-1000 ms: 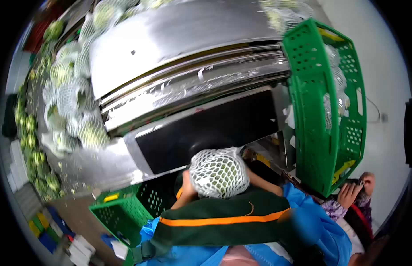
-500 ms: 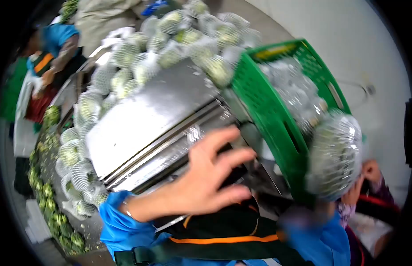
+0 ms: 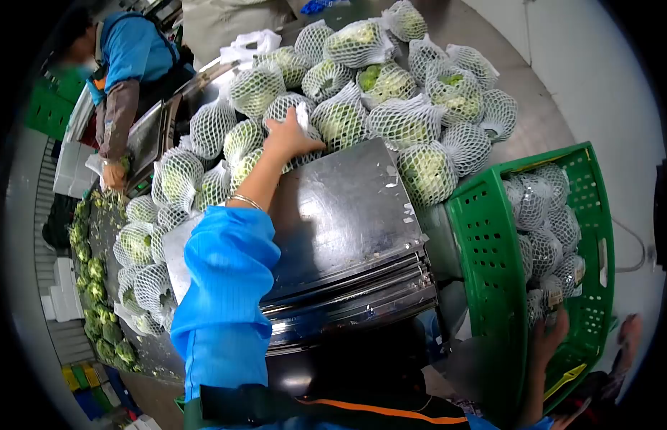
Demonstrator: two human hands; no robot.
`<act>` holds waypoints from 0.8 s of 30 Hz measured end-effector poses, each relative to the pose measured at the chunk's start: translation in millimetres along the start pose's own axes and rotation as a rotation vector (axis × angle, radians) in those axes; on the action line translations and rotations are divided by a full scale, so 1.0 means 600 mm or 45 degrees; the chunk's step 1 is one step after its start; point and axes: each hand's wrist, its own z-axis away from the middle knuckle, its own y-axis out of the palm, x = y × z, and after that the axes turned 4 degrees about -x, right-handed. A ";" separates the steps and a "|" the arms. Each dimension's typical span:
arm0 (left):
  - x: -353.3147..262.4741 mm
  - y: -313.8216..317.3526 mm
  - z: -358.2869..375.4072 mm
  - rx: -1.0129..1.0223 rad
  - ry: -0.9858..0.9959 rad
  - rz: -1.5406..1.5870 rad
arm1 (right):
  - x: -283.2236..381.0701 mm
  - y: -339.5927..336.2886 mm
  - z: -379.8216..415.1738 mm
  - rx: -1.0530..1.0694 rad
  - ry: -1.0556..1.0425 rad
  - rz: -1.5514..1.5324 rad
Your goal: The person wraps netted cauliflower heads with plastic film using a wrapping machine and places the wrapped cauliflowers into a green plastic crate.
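My left hand (image 3: 289, 137) reaches over the metal wrapping machine (image 3: 348, 208), its fingers and thumb around a cauliflower in white foam netting (image 3: 310, 135) at the near edge of the pile. A white bit of netting shows by the forefinger. Low on the right, my right hand (image 3: 549, 342) is at the near end of the green crate (image 3: 484, 265), fingers apart and nothing held. Just beyond its fingertips lies a film-wrapped, netted cauliflower (image 3: 554, 290) with a label. Several more wrapped cauliflowers (image 3: 545, 247) fill the crate's middle.
Netted cauliflowers (image 3: 412, 168) are heaped behind and left of the machine. Broccoli heads (image 3: 97, 315) line the table's left edge. A co-worker in blue (image 3: 136, 54) bends over the table at upper left. Another person's hand (image 3: 630, 331) is right of the crate.
My left hand has moved from above the machine's near side to the netted pile. The wrapped cauliflower held up at the crate's side is no longer there; my right hand is now at the crate.
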 end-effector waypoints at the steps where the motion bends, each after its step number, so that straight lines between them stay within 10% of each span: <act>1: 0.015 -0.003 -0.019 0.012 0.021 0.096 | 0.008 0.001 -0.008 0.056 -0.300 0.145; 4: 0.078 -0.036 -0.038 0.398 -0.041 0.789 | -0.025 0.055 0.001 -0.178 -0.354 0.159; 8: 0.127 -0.077 0.037 0.121 0.284 1.482 | -0.017 0.030 -0.022 -0.041 -0.403 0.099; 11: 0.143 -0.164 0.151 -0.786 0.827 0.677 | 0.103 -0.042 -0.032 -0.257 -0.160 0.148; 17: 0.207 -0.121 0.378 -0.682 1.566 -0.547 | 0.424 -0.028 -0.030 -0.231 -0.202 -0.906; 20: 0.223 -0.110 0.441 -0.463 1.460 -0.427 | 0.598 0.070 -0.041 -0.059 -0.983 -0.571; 24: 0.295 -0.118 0.577 -0.694 0.767 -0.364 | 0.603 0.115 -0.056 -0.031 -0.882 -0.060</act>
